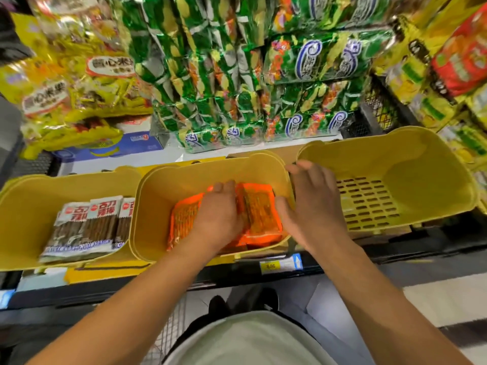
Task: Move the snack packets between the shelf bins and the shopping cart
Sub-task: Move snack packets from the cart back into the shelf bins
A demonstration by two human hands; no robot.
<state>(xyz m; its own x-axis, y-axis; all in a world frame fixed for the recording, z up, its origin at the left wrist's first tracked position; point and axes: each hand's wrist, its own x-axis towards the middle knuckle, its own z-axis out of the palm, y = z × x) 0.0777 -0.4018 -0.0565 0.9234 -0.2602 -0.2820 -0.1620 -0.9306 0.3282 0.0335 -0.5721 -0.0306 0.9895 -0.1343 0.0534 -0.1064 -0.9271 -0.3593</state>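
Note:
Three yellow plastic bins stand in a row on the shelf. The middle bin (163, 206) holds several orange snack packets (261, 212). My left hand (218, 214) lies flat on top of those packets, fingers closed over them. My right hand (313, 198) hovers over the wall between the middle bin and the right bin (421, 164), fingers spread and holding nothing. The right bin holds nothing and shows its slotted bottom. The left bin (23, 212) holds several brown and white snack packets (87, 225). A bit of the cart's wire (171, 335) shows at the bottom.
Behind the bins, green snack bags (237, 83) are stacked high, with yellow bags (68, 75) to the left and yellow and red bags (448, 61) to the right. A price tag (279, 264) sits on the shelf's front edge. My feet stand below on the floor.

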